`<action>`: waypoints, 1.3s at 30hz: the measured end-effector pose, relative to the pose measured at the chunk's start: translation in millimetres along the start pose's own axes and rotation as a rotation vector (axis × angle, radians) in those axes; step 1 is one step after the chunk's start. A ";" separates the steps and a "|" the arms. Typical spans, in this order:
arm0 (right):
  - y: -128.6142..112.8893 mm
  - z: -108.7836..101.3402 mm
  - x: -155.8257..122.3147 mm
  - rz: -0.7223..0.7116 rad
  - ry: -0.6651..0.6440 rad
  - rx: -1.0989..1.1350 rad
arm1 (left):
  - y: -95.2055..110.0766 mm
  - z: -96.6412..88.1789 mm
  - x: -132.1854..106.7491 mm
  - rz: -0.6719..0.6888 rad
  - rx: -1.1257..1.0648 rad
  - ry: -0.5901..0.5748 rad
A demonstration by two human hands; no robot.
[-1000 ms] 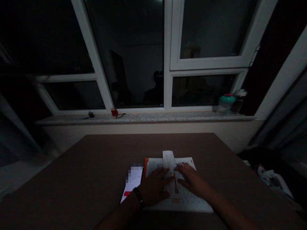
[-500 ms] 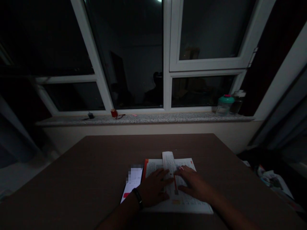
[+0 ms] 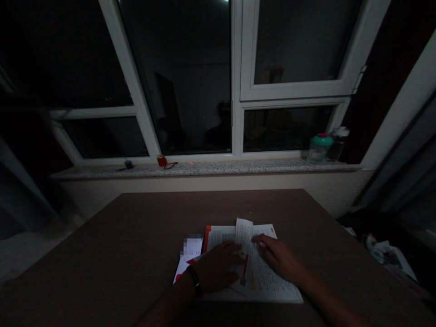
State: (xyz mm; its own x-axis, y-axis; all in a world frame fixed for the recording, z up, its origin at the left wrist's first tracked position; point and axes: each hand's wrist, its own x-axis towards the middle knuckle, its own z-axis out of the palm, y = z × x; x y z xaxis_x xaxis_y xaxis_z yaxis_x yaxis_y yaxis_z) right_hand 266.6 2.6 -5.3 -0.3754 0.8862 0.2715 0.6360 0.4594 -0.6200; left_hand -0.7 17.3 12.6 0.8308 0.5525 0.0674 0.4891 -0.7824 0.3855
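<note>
Grained brown table [image 3: 150, 227] | book [image 3: 274, 282] (one leaf [image 3: 244, 229] curled) | hands [image 3: 218, 268] on it

The left hand [image 3: 218, 269] hides part of the illegible book [image 3: 267, 274].

Dim overall; phone screen [image 3: 185, 262] glows; small glare atop middle windowpane [image 3: 194, 86].

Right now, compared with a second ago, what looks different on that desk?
The strip of paper over the book has shifted to the right, its top end a little nearer the person. The right hand, spread before, is now more closed up; whether it grips the paper is unclear. The left hand stays over the book; the book and phone remain where they were.
</note>
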 end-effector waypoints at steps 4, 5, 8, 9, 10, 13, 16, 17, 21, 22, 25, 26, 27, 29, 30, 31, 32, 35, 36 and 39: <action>-1.6 1.4 0.3 -0.027 -0.002 0.011 | 0.5 4.7 1.4 0.018 -0.033 0.067; -2.4 2.0 0.1 -0.046 -0.004 0.019 | 1.6 5.1 2.0 0.012 -0.036 0.073; -5.8 3.7 -0.8 -0.123 -0.019 0.038 | 7.0 3.4 3.9 0.002 -0.027 0.080; -6.9 4.3 -1.2 -0.148 -0.018 0.043 | 9.0 2.3 4.5 0.003 -0.021 0.083; -7.9 4.8 -1.5 -0.169 -0.016 0.046 | 10.8 1.3 5.0 0.007 -0.015 0.086; -10.0 5.1 -1.9 -0.198 -0.008 0.052 | 13.7 0.0 5.9 0.017 0.006 0.078; -11.7 3.5 -1.2 -0.189 -0.026 0.047 | 12.5 1.6 6.2 0.015 0.025 0.062; -12.4 2.7 -0.9 -0.183 -0.037 0.044 | 11.6 2.3 6.2 0.014 0.030 0.059; -14.6 0.6 0.4 -0.152 -0.054 0.025 | 8.3 4.1 6.1 0.028 0.031 0.048; -14.6 0.6 0.6 -0.143 -0.050 0.018 | 7.8 4.1 6.0 0.033 0.029 0.049; -13.3 1.8 0.7 -0.112 -0.032 0.004 | 7.6 3.5 5.6 0.048 0.023 0.056; -12.7 2.4 0.8 -0.104 -0.032 0.003 | 8.0 3.1 5.6 0.048 0.024 0.058; -12.0 3.0 0.9 -0.098 -0.034 0.007 | 8.6 2.7 5.6 0.043 0.027 0.058; -10.9 4.0 1.4 -0.091 -0.036 0.023 | 9.8 1.9 5.8 0.030 0.035 0.052; -10.5 4.4 1.7 -0.090 -0.034 0.031 | 10.3 1.6 6.0 0.025 0.039 0.049; -10.1 4.6 1.9 -0.090 -0.028 0.039 | 10.5 1.3 6.2 0.023 0.041 0.048; -9.6 4.6 2.2 -0.091 -0.021 0.043 | 10.6 1.1 6.3 0.024 0.041 0.047; -7.5 4.7 2.7 -0.091 0.003 0.032 | 9.7 1.2 6.7 0.026 0.037 0.043; -6.4 4.8 2.8 -0.086 0.010 0.025 | 9.4 1.5 6.7 0.024 0.038 0.038; -3.3 5.7 3.5 -0.061 0.026 0.022 | 8.8 2.5 6.7 0.013 0.044 0.028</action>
State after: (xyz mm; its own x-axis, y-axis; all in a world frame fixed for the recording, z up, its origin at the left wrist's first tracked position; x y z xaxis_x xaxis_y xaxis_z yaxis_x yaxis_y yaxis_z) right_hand 259.4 3.8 -6.5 -0.3950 0.8582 0.3278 0.5975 0.5110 -0.6180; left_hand 9.7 13.4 14.1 0.8299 0.5492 0.0981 0.4895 -0.8013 0.3439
